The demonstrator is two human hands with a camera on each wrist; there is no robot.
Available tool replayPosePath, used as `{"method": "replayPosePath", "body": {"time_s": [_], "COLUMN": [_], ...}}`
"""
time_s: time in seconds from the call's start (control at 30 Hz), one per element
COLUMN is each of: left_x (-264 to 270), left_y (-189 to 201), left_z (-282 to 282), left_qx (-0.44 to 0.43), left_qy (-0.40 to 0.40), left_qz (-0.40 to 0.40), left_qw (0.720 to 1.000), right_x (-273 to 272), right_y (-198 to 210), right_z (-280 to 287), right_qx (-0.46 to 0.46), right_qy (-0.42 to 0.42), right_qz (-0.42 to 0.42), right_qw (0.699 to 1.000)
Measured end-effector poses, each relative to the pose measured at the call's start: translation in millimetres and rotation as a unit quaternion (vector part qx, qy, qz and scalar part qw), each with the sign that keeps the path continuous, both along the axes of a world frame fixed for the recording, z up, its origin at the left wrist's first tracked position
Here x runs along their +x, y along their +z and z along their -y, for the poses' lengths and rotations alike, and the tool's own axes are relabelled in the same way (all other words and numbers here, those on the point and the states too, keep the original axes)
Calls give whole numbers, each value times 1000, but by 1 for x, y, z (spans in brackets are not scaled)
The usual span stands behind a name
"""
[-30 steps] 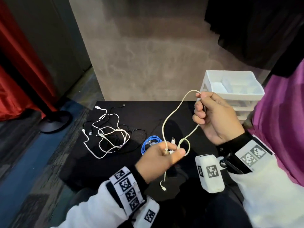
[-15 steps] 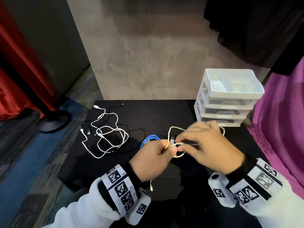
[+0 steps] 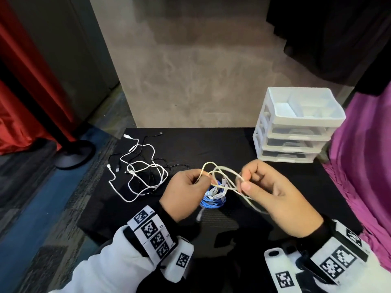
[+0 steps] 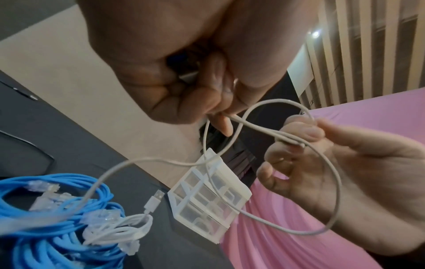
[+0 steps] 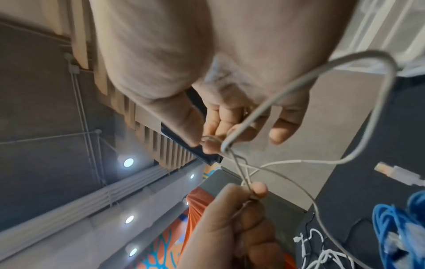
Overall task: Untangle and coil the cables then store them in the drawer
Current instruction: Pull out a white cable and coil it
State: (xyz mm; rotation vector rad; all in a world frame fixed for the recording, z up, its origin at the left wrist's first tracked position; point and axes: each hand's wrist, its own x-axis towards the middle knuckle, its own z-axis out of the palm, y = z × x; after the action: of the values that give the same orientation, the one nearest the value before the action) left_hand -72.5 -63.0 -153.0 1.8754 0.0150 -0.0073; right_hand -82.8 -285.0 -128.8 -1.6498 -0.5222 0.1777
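A thin white cable [image 3: 224, 168] hangs in loops above the black table [image 3: 211, 144], between my two hands. My left hand [image 3: 203, 178] pinches the gathered loops on the left; in the left wrist view its fingertips [image 4: 222, 111] close on the cable [image 4: 260, 127]. My right hand [image 3: 243, 182] pinches the same cable on the right, and a loop [image 3: 251, 205] runs under its palm. The right wrist view shows this pinch [image 5: 212, 143] and the cable [image 5: 358, 60]. Below the hands lies a coiled blue cable [image 3: 211, 203] with a small bundled white cable [image 4: 128, 231] on it.
A tangle of white and black cables [image 3: 141, 172] lies on the left of the table. The white three-drawer unit [image 3: 296, 132] stands at the back right, drawers closed, its top tray open. A purple cloth [image 3: 364, 166] hangs on the right. A floor stand base [image 3: 74, 153] sits left of the table.
My right hand came down from its raised position to meet the left hand, then drew back to the right. The cable now lies in more loops between the hands.
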Motion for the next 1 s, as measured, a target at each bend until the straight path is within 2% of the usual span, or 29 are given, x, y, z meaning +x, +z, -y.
{"method": "replayPosePath", "body": {"time_s": [0.1, 0.23, 0.33, 0.37, 0.5, 0.6, 0.73, 0.83, 1.0], "left_x": [4, 19, 29, 32, 36, 42, 49, 49, 43], "left_y": [-6, -17, -21, -21, -15, -12, -19, -26, -32], "left_z": [-3, -18, -37, -44, -65, -65, -59, -59, -66], "left_qx": [40, 65, 112, 125, 132, 100, -8, -41, -60], "left_qy": [33, 81, 127, 142, 143, 153, 165, 159, 168], "left_qz": [-17, -34, -30, -23, -18, -46, -116, -145, -171], "left_qw": [999, 994, 985, 982, 981, 982, 979, 976, 969], "right_x": [-2, 6, 11, 13, 13, 9, 6, 5, 6], "right_y": [4, 19, 24, 25, 18, 11, 8, 2, -4], "right_z": [2, 9, 25, 31, 49, 54, 50, 47, 63], "right_qx": [51, 10, 112, 119, 62, 122, 189, 168, 159], "right_qy": [43, 1, -20, -19, 21, 31, 39, 20, 47], "right_qz": [-59, 16, -2, -10, -6, -37, -67, -61, -57], "right_qw": [996, 1000, 994, 993, 998, 991, 979, 984, 984]}}
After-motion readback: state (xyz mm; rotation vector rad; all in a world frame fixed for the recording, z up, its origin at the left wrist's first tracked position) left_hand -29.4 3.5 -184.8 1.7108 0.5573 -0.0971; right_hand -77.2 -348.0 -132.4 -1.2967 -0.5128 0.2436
